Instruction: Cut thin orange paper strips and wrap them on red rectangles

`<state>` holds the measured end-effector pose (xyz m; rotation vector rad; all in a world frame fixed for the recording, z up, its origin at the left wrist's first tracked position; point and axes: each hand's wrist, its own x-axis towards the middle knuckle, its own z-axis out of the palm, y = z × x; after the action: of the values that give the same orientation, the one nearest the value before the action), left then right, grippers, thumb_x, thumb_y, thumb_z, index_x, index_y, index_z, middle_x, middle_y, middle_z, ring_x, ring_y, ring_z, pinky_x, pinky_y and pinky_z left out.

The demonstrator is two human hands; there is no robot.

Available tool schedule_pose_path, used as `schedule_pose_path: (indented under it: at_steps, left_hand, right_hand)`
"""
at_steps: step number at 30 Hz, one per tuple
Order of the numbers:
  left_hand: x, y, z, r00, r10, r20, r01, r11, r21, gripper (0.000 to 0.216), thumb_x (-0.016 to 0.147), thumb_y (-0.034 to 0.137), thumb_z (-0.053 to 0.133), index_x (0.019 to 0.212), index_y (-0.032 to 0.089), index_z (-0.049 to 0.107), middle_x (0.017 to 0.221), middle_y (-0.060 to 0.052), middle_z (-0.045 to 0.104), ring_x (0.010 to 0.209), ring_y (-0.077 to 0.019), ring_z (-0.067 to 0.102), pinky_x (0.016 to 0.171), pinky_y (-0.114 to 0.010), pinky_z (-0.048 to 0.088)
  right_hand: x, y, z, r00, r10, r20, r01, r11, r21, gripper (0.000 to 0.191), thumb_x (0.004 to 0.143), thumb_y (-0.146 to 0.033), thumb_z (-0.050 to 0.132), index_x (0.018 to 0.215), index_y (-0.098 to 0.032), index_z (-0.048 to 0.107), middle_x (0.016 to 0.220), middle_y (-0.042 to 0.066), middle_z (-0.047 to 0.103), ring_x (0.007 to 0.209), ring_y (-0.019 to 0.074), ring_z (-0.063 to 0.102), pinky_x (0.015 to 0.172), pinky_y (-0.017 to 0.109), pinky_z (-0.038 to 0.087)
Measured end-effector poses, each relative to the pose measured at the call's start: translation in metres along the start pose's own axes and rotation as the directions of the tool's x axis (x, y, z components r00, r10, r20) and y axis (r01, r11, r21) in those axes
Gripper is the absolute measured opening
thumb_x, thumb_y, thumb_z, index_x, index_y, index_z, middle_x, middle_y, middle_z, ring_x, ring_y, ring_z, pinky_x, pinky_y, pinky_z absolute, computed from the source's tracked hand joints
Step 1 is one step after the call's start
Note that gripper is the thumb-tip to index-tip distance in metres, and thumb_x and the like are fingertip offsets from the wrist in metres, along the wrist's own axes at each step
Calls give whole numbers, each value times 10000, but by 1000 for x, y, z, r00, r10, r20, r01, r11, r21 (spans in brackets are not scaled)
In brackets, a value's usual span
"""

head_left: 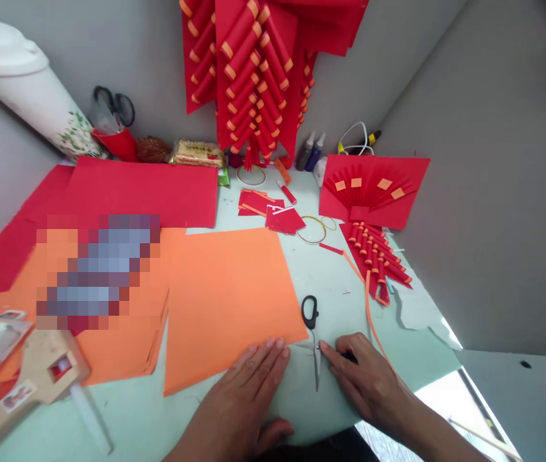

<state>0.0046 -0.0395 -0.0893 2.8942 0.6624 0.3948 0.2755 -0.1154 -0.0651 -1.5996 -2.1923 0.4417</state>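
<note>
My left hand (pixel 246 391) lies flat with fingers stretched out on the near corner of a large orange paper sheet (pixel 224 295). My right hand (pixel 369 382) rests on the pale green table (pixel 133 417), fingers extended, its fingertips touching the pivot of black-handled scissors (pixel 313 337) that lie on the table just right of the orange sheet. Neither hand grips anything.
Red paper sheets (pixel 142 189) lie at the back left, more orange sheets (pixel 123 346) at the left. Red paper firecracker strings hang at the back (pixel 248 77) and lie at right (pixel 378 253) below a red paper fan (pixel 373 189). A glue gun (pixel 42 372) sits near left; a thin orange strip (pixel 371 314) lies near my right hand.
</note>
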Motion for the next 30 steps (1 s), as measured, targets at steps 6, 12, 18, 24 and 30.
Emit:
schedule_pose_path:
  at_steps: [6,12,18,24,30]
  left_hand:
    - [1,1,-2,1000,-4,-24,4,999,-33,957,919,611,487,1555,111,-25,1417,-118,569,1275,-228,562,1030,-345,462]
    - [8,4,1,999,4,-32,-5,999,-49,1010,903,656,464,1548,74,-51,1428,-144,552,1278,-251,559,1040,-365,459]
    - [3,-1,3,996,80,-48,-77,996,53,884,949,628,383,1553,60,75,1426,-114,550,1283,-221,553,1078,-317,430]
    - [-6,-3,17,997,59,-45,-53,991,122,608,956,121,457,1520,78,233,1372,-73,610,1286,-178,552,1086,-310,441]
    - [-6,-6,21,995,90,-53,-83,988,129,532,955,137,455,1474,98,344,1371,-69,614,1284,-177,555,1076,-287,458]
  right_hand:
    - [2,-2,1,999,-27,-25,27,1000,5,426,979,-139,427,1391,-161,534,936,113,563,836,206,551,732,361,534]
    - [-1,9,4,999,-35,-31,35,999,14,459,968,-141,446,1421,-183,507,966,112,575,876,211,575,767,359,548]
    - [3,12,5,996,-79,-49,78,997,-31,451,957,-140,444,1397,-178,534,932,109,594,820,204,602,720,327,574]
    - [10,6,3,991,-113,-72,109,993,-51,473,938,-123,448,1401,-178,531,880,102,611,755,199,619,655,291,581]
    - [13,3,-1,992,-120,-45,116,990,-75,472,939,-115,465,1397,-203,537,837,80,612,707,177,615,638,267,577]
